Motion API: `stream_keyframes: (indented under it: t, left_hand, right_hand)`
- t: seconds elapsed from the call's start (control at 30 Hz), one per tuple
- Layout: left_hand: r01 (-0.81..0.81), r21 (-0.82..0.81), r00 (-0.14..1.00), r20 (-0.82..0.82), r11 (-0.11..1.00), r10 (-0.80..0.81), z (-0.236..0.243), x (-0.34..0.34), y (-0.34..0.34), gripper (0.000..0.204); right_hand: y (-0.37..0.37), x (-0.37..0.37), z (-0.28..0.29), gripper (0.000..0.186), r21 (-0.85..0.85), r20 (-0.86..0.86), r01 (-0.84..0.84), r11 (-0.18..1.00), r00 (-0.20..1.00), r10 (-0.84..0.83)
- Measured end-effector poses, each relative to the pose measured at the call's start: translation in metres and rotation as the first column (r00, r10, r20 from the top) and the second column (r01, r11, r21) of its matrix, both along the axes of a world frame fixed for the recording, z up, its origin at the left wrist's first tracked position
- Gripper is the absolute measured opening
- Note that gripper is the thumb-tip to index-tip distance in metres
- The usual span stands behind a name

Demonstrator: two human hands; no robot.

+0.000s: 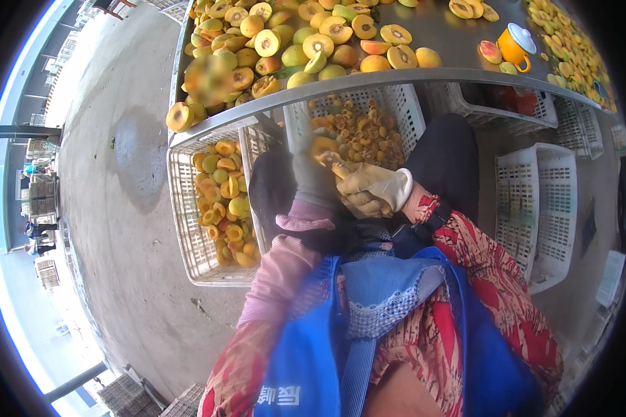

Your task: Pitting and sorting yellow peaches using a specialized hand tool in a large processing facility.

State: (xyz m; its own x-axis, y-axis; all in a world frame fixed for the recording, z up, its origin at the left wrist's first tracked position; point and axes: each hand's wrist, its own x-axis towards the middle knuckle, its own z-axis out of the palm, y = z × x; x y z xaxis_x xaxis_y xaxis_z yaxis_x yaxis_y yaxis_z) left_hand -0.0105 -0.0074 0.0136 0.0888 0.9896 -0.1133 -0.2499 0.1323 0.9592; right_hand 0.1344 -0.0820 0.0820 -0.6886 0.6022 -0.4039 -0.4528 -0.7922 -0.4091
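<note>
My left hand (309, 167), in a grey glove and smeared by motion, has a yellow fruit half (325, 146) at its fingers. My right hand (368, 187), in a cream glove, is closed around a small tool (337, 167) whose shape is unclear, held against that fruit. Just beyond both hands a white crate (414, 111) contains small orange-brown scraps (358, 121). Left of my knees another white crate (184, 194) holds hollowed fruit halves (231, 187). A steel table (435, 73) above bears many cut fruits (318, 46).
An orange lidded mug (512, 52) stands on the table, with more fruit (560, 38) at its right end. White crates (549, 208) are at my right, others under the table. Concrete floor (118, 229) stretches leftward, with people (38, 236) and stacked crates (38, 198) far off.
</note>
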Motion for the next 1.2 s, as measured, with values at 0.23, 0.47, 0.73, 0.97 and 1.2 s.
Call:
stream_keyframes:
  t: [0.23,0.47,0.73,0.97,1.2]
  left_hand:
    - [-0.03,-0.02,0.942,0.335,0.999,0.035,0.014,0.003,0.006,0.032]
    - [-0.023,0.182,0.999,-0.033,0.983,0.029,-0.006,-0.015,0.003,0.037]
    - [0.223,-0.106,0.939,-0.243,0.969,-0.243,0.063,0.001,-0.013,0.032]
    - [0.481,-0.194,0.752,-0.409,0.855,-0.516,0.03,-0.03,0.015,0.024]
    - [0.535,0.413,0.734,-0.659,0.737,-0.163,-0.022,-0.024,-0.011,0.026]
  right_hand:
    - [-0.002,0.03,-0.023,0.015,0.182,0.575,-0.005,0.983,0.812,-0.102]
    - [0.008,0.003,-0.023,0.04,0.491,0.692,0.044,0.87,0.587,-0.42]
    - [0.047,0.014,-0.035,0.036,0.635,0.581,0.103,0.765,0.59,-0.561]
    - [0.041,0.031,-0.017,0.035,0.463,0.243,0.463,0.756,0.754,-0.61]
    - [-0.01,0.005,-0.029,0.041,0.596,0.689,-0.563,0.573,-0.009,-0.725]
